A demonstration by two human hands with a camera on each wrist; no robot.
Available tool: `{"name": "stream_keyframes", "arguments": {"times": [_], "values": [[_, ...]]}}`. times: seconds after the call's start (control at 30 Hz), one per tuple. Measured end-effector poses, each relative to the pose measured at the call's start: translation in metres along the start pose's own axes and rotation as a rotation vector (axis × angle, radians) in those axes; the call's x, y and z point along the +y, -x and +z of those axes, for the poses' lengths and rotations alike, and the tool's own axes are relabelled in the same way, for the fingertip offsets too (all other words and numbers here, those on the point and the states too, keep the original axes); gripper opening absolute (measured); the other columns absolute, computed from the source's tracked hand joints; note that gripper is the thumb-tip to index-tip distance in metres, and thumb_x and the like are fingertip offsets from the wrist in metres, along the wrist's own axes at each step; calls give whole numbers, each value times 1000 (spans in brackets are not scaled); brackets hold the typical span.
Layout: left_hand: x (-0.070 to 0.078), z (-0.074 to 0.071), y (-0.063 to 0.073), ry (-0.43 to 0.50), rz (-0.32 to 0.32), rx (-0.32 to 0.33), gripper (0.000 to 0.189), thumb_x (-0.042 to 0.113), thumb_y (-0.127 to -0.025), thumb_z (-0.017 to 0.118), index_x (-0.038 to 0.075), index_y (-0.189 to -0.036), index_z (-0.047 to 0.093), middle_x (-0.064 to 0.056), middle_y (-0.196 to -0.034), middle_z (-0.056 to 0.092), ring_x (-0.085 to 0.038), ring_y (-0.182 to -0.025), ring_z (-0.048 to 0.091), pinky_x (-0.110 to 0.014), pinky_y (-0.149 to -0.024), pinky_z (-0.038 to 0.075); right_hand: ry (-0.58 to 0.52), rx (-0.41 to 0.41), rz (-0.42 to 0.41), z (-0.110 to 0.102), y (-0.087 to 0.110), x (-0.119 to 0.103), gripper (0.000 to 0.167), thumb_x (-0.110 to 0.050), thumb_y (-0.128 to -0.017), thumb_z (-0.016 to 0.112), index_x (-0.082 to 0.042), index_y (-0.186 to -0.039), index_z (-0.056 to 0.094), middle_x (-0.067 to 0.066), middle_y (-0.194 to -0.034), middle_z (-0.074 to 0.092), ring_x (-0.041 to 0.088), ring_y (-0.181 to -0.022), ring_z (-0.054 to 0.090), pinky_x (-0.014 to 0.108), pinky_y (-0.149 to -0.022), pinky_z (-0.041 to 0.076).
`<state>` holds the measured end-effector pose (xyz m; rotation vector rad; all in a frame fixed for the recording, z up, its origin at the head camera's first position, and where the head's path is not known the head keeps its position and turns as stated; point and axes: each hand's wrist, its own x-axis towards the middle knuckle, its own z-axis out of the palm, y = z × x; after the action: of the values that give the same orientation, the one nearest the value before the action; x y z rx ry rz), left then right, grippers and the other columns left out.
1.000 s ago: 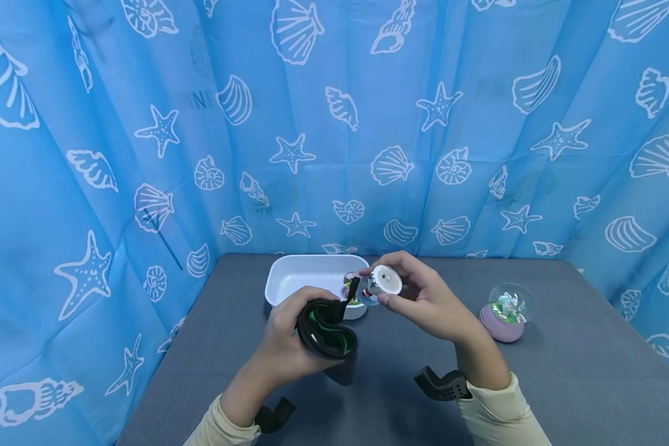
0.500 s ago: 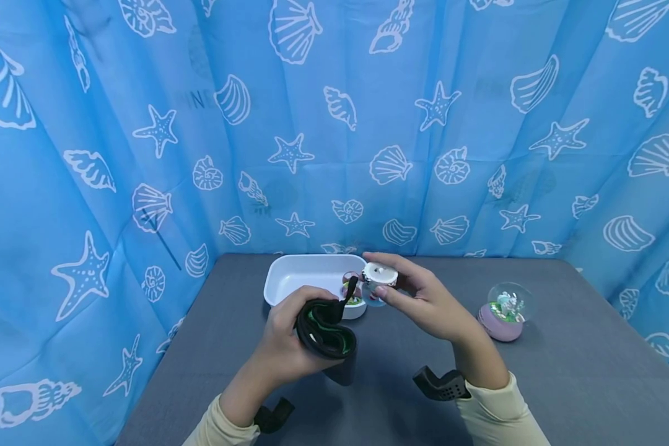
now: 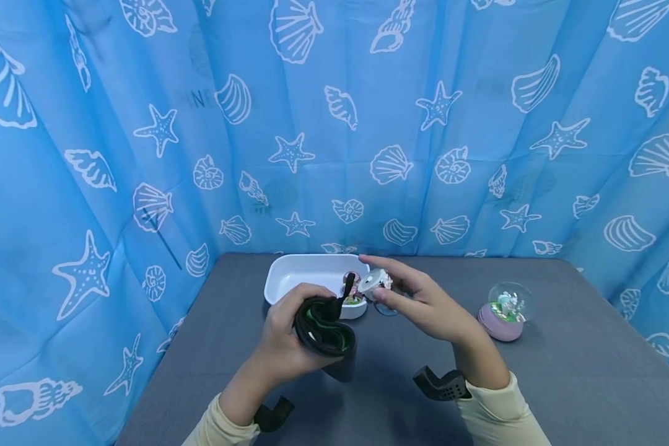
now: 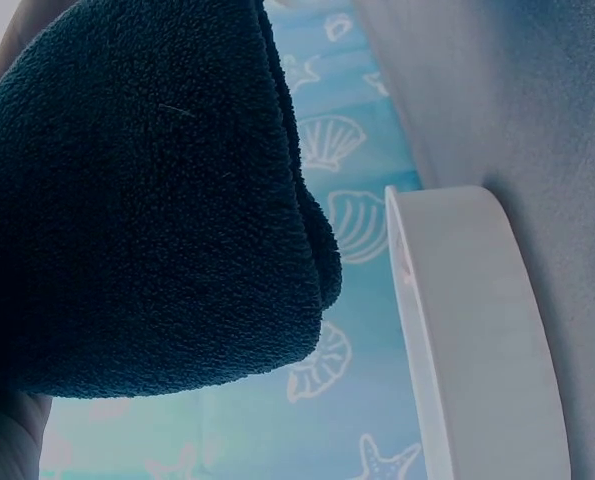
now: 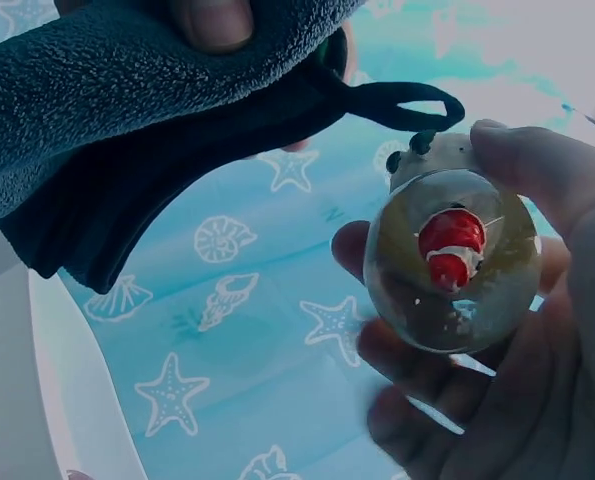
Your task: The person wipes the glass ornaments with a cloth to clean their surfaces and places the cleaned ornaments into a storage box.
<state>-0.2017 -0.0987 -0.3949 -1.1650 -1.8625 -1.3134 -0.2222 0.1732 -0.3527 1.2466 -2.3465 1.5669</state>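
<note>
My left hand [image 3: 284, 337] grips a folded dark towel [image 3: 326, 331], fuzzy on the outside, with a black hanging loop at one corner. To its right, my right hand [image 3: 424, 303] holds a small snow globe [image 5: 452, 270] between thumb and fingers. Its white base [image 3: 375, 282] is tilted up and to the left in the head view, the glass ball pointing down. A red-and-white figure shows through the glass in the right wrist view. The towel's loop hangs close by the globe's base there. In the left wrist view the towel [image 4: 167, 200] covers most of the hand.
Behind the hands stands a white plastic tub [image 3: 290, 272], with another snow globe [image 3: 352, 288] at its right end. A snow globe with a purple base [image 3: 502, 319] sits on the grey tabletop [image 3: 580, 371] at the right. A blue shell-print curtain [image 3: 334, 186] hangs behind.
My right hand has turned its snow globe, so the white base has swung from facing me to facing up and left. The left hand and towel have hardly moved.
</note>
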Motion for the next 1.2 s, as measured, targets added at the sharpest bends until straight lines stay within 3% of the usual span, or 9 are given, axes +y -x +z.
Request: {"name": "stream_keyframes", "arguments": {"times": [0.13,0.27,0.4,0.57,0.97,1.2], "values": [[-1,0,0,-3,-11,-7,73,6,-66,96,5,-130,60,-8,-120,69,-19,-105,70,-27,-96,59,-35,-60,14,0,-1,-1,57,-3,-109,53,-14,-163,41,9,-93,59,19,-77,60,33,-68,57],[-1,-1,1,-10,-24,-11,74,6,-66,96,5,-130,60,-7,-121,69,-19,-105,70,-27,-96,60,1,-58,37,1,-1,0,61,-5,-103,65,-17,-160,45,8,-100,66,13,-71,60,30,-61,55],[-1,-2,0,-17,-36,-9,74,5,-66,96,6,-130,60,-7,-121,69,-19,-106,70,-28,-96,60,-11,-29,53,3,-1,0,50,-5,-96,77,-9,-140,52,6,-97,71,10,-62,55,27,-51,50],[-1,-2,0,-19,-49,-10,74,5,-66,96,6,-130,60,-6,-121,69,-19,-108,70,-29,-96,60,-22,-9,36,4,-1,0,40,-3,-93,79,-10,-121,51,3,-82,65,10,-58,48,26,-47,42],[-3,-1,1,-21,-47,-12,73,5,-66,96,7,-130,60,-6,-122,69,-20,-109,70,-29,-98,60,-6,-37,14,5,-2,3,40,-4,-92,80,-17,-125,65,4,-107,67,15,-77,63,29,-60,55],[-4,-1,2,-26,-46,-12,73,6,-66,97,7,-129,60,-6,-121,69,-20,-109,70,-29,-98,60,16,-18,-5,7,-2,3,34,-5,-90,82,-19,-119,71,0,-103,71,14,-73,61,29,-59,55]]}}
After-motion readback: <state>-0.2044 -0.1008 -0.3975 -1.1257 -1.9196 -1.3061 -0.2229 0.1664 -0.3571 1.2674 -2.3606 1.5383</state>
